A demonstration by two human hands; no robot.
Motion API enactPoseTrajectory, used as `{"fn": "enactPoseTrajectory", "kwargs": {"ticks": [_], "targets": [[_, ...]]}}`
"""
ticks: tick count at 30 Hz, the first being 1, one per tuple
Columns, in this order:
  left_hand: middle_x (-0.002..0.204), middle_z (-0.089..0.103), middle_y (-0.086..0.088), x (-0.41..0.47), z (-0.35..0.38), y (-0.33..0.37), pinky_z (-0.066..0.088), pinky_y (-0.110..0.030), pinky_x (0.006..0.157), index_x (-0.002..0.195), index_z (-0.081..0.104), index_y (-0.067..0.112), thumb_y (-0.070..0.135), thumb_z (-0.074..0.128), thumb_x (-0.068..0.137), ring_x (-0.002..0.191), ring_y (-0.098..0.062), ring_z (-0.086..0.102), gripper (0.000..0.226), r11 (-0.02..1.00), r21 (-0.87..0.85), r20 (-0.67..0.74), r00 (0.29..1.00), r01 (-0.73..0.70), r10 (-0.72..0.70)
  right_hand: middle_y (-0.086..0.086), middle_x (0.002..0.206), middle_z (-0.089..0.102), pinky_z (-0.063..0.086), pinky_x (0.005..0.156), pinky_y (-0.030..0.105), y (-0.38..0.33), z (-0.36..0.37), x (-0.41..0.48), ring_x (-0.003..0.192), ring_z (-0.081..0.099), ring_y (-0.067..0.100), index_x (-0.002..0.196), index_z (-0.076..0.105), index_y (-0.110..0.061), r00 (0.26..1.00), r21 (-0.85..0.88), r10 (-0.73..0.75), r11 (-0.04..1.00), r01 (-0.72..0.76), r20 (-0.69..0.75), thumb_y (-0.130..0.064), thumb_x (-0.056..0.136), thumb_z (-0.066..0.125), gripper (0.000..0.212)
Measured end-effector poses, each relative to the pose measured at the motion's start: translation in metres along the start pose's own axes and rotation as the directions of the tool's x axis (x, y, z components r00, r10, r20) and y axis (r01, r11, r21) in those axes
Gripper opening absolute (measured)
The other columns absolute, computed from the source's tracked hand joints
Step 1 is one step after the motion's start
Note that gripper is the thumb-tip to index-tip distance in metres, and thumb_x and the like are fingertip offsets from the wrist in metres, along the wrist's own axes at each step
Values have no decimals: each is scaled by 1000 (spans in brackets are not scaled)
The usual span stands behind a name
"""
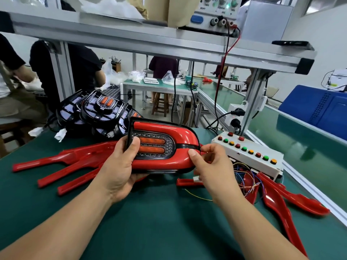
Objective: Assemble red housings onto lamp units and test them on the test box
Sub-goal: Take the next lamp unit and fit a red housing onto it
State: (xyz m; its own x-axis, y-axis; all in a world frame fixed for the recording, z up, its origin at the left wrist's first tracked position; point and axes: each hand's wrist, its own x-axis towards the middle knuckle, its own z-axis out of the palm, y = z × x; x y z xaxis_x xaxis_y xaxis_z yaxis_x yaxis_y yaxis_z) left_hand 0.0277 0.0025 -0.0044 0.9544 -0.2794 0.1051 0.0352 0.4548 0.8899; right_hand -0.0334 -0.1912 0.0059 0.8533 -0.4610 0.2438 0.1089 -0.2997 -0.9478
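Observation:
I hold a lamp unit with a red housing (161, 129) fitted on it above the green table, its two orange lenses facing me. My left hand (120, 166) grips its left end, thumb on the dark lens surround. My right hand (210, 166) holds the right end, thumb pressed on the red rim. The white test box (249, 156), with rows of red, green and yellow buttons, sits just right of the lamp. Loose red housings (62, 162) lie on the table to the left, more red housings (293, 196) to the right.
A stack of black lamp units (101, 113) stands behind the held lamp. Coloured wires (246, 177) spill from the test box. A power supply (216, 14) sits on the overhead shelf. A conveyor (300, 139) runs along the right. People sit at the left and far benches.

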Motion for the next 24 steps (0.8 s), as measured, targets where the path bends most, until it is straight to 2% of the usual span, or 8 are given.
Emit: {"fn": "enactPoseTrajectory", "kwargs": {"ticks": [3, 5, 8, 11, 13, 18, 21, 24], "targets": [[114, 73, -1, 0, -1, -1, 60, -47, 71, 122, 54, 30, 31, 73, 70, 97, -24, 72, 55, 1000, -15, 30, 999, -22, 22, -3, 92, 60, 51, 77, 31, 6, 0, 1, 82, 59, 13, 96, 53, -30, 999, -55, -18, 998, 15, -49, -48, 79, 73, 32], [110, 74, 0, -1, -3, -1, 60, -41, 64, 120, 54, 32, 15, 76, 62, 92, -23, 73, 65, 1000, 0, 55, 998, -28, 28, 1, 95, 60, 53, 79, 35, 7, 4, 0, 82, 58, 17, 101, 55, -29, 996, 98, 85, 992, -85, 6, -48, 78, 73, 35], [106, 74, 0, -3, -3, 0, 59, -33, 61, 125, 50, 31, 5, 77, 57, 92, -23, 74, 78, 999, 31, 104, 994, -17, 13, 6, 100, 68, 56, 67, 31, 3, 8, -1, 78, 66, 17, 108, 63, -19, 957, 433, 205, 858, -277, 205, -39, 78, 73, 37], [100, 75, 1, -3, -1, -3, 58, -33, 58, 118, 53, 28, 7, 74, 61, 86, -22, 74, 64, 1000, -12, 84, 996, -11, 12, 4, 101, 72, 54, 54, 26, 5, 11, -1, 72, 72, 14, 110, 62, -28, 965, 526, 177, 811, -254, 194, -23, 84, 73, 28], [97, 75, 1, -2, 0, -5, 58, -33, 57, 114, 55, 26, 10, 73, 63, 83, -20, 74, 56, 1000, -30, 59, 998, 1, 1, 3, 105, 69, 56, 56, 29, 7, 13, -2, 73, 72, 15, 111, 57, -41, 973, 507, 165, 832, -225, 162, -22, 89, 70, 31], [94, 76, -1, -2, -1, -8, 58, -34, 55, 117, 55, 19, 12, 75, 62, 79, -19, 75, 59, 999, -19, 49, 998, 39, -38, 4, 116, 56, 53, 91, 55, 9, 8, -2, 106, 65, 32, 101, 42, -78, 988, 265, 57, 960, -94, 145, -36, 90, 65, 49], [98, 75, -2, -2, -2, -9, 58, -33, 58, 120, 54, 17, 13, 76, 61, 82, -21, 74, 64, 999, 0, 58, 997, 41, -41, 5, 114, 60, 60, 74, 46, 11, 8, 0, 94, 70, 26, 111, 50, -60, 979, 339, 105, 927, -160, 174, -32, 90, 66, 38], [107, 74, -5, -2, -6, -6, 58, -33, 61, 123, 53, 21, 13, 79, 59, 88, -22, 74, 70, 999, 18, 87, 996, 34, -36, 11, 107, 72, 56, 54, 29, 9, 5, 1, 74, 71, 18, 123, 57, -21, 926, 516, 199, 783, -348, 322, -28, 84, 70, 42]]}}
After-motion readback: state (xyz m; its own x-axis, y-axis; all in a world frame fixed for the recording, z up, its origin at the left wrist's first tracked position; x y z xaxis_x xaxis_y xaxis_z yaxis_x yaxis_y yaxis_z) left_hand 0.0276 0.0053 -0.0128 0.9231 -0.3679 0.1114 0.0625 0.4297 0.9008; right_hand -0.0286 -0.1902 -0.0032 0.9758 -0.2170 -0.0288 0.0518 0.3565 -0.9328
